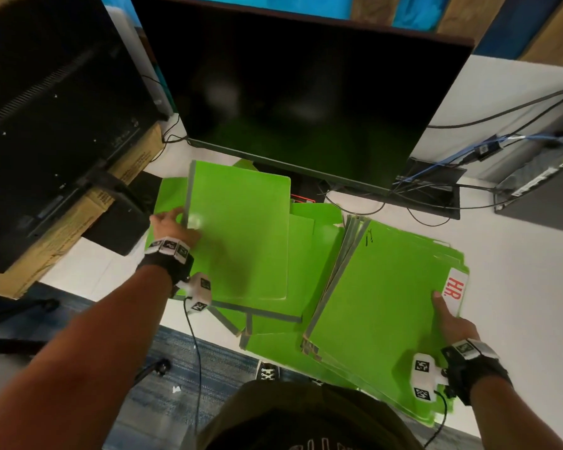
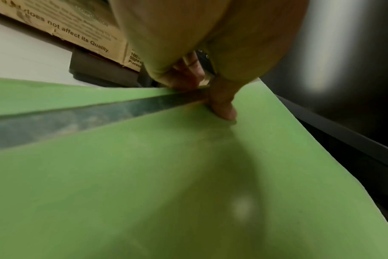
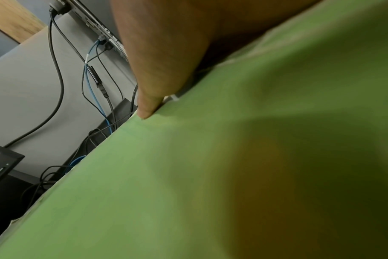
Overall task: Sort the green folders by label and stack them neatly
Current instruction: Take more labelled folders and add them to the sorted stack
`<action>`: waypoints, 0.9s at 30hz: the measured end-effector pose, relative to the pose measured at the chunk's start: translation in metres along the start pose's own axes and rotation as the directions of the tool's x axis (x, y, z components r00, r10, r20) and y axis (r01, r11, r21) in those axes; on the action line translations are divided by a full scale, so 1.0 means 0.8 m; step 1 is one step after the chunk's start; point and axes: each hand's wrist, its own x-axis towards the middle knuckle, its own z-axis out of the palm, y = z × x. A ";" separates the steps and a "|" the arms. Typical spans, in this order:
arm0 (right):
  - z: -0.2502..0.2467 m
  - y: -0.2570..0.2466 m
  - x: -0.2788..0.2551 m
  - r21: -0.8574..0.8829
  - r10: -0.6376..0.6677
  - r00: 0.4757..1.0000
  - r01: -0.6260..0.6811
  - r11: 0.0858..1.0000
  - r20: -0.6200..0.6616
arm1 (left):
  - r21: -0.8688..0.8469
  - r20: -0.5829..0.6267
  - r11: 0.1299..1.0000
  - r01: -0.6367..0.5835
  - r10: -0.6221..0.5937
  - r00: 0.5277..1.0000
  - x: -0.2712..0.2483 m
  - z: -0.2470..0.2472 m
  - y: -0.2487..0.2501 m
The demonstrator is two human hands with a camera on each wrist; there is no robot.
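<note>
A green folder (image 1: 241, 235) with a grey taped spine is lifted at its left edge by my left hand (image 1: 173, 222). In the left wrist view my thumb (image 2: 222, 105) lies on top of that folder (image 2: 144, 175) and my fingers curl under its spine. Under it lie several more green folders (image 1: 309, 254), fanned out. To the right sits a stack of green folders (image 1: 381, 287); the top one bears a white label reading HR (image 1: 454, 289). My right hand (image 1: 449, 316) grips this stack at its right edge, thumb (image 3: 148, 105) on top beside the label.
A large dark monitor (image 1: 306, 102) stands just behind the folders, a second black monitor (image 1: 46, 125) on a cardboard box (image 1: 78, 222) at the left. Cables (image 1: 468, 151) and a laptop (image 1: 540, 183) lie at the back right. The white desk (image 1: 517, 271) ends near my body.
</note>
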 end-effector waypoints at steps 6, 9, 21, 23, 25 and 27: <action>0.000 0.001 0.002 -0.007 -0.011 1.000 0.011 1.000 -0.012 | -0.198 0.039 0.975 -0.095 0.105 0.994 0.001 0.002 -0.008; 0.000 0.000 0.001 -0.014 -0.014 1.000 0.014 1.000 -0.016 | -0.417 0.152 0.906 0.071 -0.007 0.988 -0.007 -0.006 -0.003; 0.002 0.003 0.004 0.010 -0.010 0.998 0.011 1.000 -0.056 | -0.111 0.168 0.882 0.458 -0.438 0.883 -0.119 0.043 -0.085; 0.003 0.004 0.004 -0.001 -0.012 0.999 0.012 1.000 -0.053 | -0.098 0.176 0.866 0.491 -0.471 0.865 -0.123 0.044 -0.095; 0.003 0.004 0.003 -0.004 -0.019 0.999 0.018 1.000 -0.045 | -0.232 0.238 0.804 0.548 -0.499 0.833 -0.122 0.048 -0.102; 0.001 0.003 0.003 -0.009 -0.029 0.999 0.029 1.000 -0.038 | -0.372 0.214 0.726 0.579 -0.540 0.814 -0.111 0.058 -0.113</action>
